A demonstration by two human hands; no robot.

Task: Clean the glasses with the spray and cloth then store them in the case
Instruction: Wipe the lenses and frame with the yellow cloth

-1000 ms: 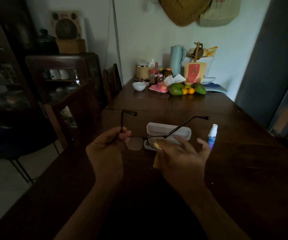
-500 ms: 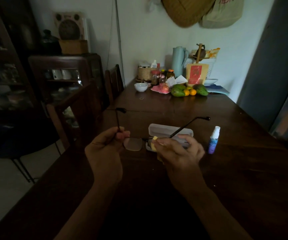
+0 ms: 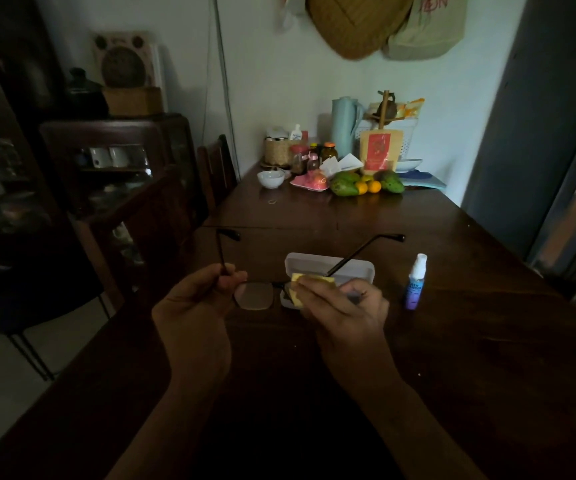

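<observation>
I hold dark thin-framed glasses [image 3: 254, 295] above the dark wooden table [image 3: 470, 341], temples unfolded and pointing away from me. My left hand [image 3: 194, 306] pinches the frame at its left hinge. My right hand [image 3: 343, 306] presses a yellow cloth [image 3: 309, 284] around the right lens, which is hidden under cloth and fingers. The left lens is bare. Behind the hands lies a white open glasses case [image 3: 328, 268]. A small spray bottle [image 3: 416, 282] with a white cap and blue-purple label stands upright to the right of the case.
At the table's far end stand a white bowl [image 3: 271, 178], jars, a pale blue flask [image 3: 343, 128], green fruit and oranges [image 3: 366, 185]. Wooden chairs [image 3: 217, 168] and a dark cabinet [image 3: 113, 161] line the left side. A grey door [image 3: 539, 116] is on the right.
My right hand's fingers, spread a second ago, have closed over the cloth on the right lens. The left temple has swung slightly left. The view has tilted down slightly.
</observation>
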